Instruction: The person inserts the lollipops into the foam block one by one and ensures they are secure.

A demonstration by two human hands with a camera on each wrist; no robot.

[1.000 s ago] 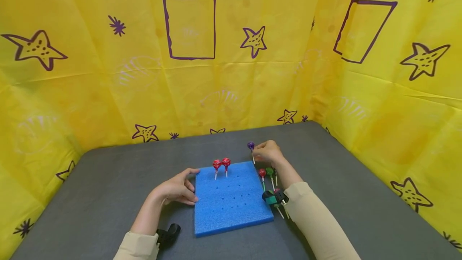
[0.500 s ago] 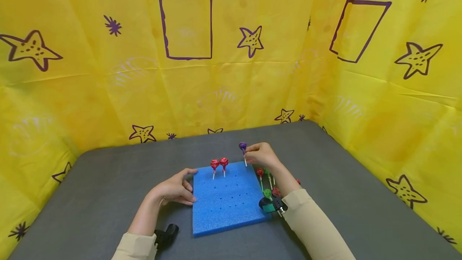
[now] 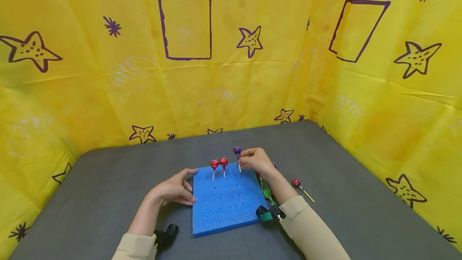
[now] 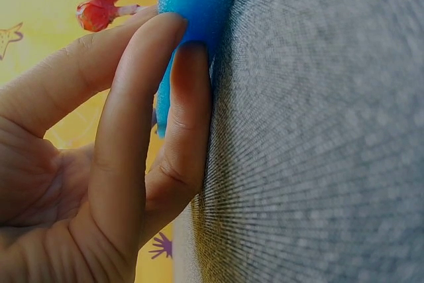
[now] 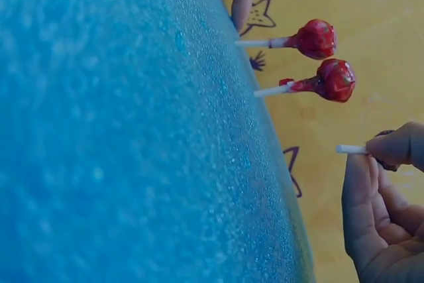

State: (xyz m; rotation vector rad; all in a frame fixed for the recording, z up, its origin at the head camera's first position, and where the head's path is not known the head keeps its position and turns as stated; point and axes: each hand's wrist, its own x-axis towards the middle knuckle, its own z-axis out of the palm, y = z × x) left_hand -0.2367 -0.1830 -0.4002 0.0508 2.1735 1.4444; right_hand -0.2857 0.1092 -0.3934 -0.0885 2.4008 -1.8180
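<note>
A blue foam board with rows of small holes lies on the dark table. Two red lollipops, one on the left and one on the right, stand upright near its far edge. My right hand pinches a purple lollipop by its stick, wrapped head up. In the right wrist view, the white stick's free end is apart from the foam. My left hand rests fingertips against the board's left edge; the left wrist view shows extended fingers touching the foam's side.
To the right of the board lie more lollipops, partly hidden by the right forearm: a green one and a red one with a yellow-green stick. Yellow patterned cloth rises behind the table.
My right hand has carried the purple lollipop left and lower, from beyond the board's far right corner to above its far part. The left hand keeps its place at the board's edge.
</note>
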